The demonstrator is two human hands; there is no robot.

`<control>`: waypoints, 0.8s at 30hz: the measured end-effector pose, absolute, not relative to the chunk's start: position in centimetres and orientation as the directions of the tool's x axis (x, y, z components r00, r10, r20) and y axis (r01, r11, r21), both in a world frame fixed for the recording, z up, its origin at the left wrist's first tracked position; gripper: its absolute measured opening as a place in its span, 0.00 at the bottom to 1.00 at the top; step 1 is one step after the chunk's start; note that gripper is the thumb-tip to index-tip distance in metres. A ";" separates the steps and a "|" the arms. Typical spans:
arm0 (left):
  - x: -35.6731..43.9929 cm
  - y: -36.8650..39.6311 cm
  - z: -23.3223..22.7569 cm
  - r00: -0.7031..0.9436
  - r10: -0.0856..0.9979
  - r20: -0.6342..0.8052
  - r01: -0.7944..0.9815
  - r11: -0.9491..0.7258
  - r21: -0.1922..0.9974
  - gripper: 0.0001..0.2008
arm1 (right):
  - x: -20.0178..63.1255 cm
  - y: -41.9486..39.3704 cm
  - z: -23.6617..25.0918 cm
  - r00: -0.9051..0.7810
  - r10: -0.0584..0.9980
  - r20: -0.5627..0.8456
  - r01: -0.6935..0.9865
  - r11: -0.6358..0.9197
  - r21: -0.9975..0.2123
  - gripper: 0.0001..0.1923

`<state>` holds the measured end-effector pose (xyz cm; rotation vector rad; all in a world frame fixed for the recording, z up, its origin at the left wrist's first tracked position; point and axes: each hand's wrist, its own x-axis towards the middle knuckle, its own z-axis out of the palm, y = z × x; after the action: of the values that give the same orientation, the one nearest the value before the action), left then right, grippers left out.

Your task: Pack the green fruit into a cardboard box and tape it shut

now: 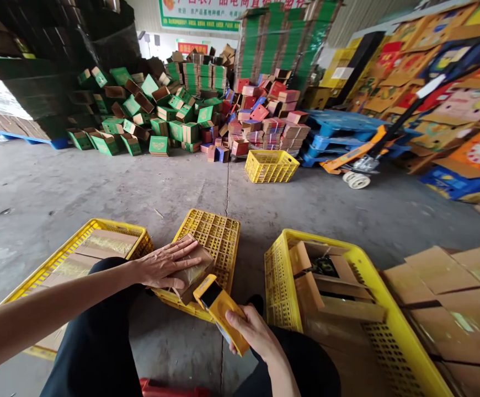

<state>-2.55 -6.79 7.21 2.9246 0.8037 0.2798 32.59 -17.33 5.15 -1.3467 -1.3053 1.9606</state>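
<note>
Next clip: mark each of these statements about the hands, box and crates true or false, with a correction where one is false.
1. The left hand lies flat on a small cardboard box. True.
2. The right hand holds a green tape dispenser. False: the tape dispenser is yellow.
3. The box rests on an upturned yellow crate. True.
4. The yellow crate on the right holds only green boxes. False: it holds brown cardboard boxes.
5. The pallet jack stands at the far left. False: it stands at the right.
</note>
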 end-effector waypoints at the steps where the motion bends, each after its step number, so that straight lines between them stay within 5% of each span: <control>1: -2.4 -6.8 7.3 0.846 0.511 0.150 0.494 -0.859 0.137 0.46 | 32.4 -17.2 5.1 -0.446 0.755 -0.481 0.164 -0.459 -0.873 0.37; 6: -0.7 -7.9 8.0 0.844 0.510 0.169 0.493 -0.860 0.130 0.43 | 31.7 -16.9 4.5 -0.443 0.760 -0.475 0.186 -0.440 -0.878 0.36; 18: -1.0 -6.1 7.7 0.976 0.205 0.076 0.191 -0.967 0.166 0.51 | 30.4 -17.5 4.4 -0.425 0.762 -0.488 0.171 -0.462 -0.870 0.36; 24: -1.1 -5.6 7.1 0.976 0.212 0.048 0.200 -0.962 0.188 0.54 | 31.5 -18.4 4.9 -0.469 0.746 -0.472 0.072 -0.500 -0.863 0.34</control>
<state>-1.15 -5.57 7.12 2.9409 0.3092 0.1002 31.52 -18.41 4.95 -1.2691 -1.2211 2.0170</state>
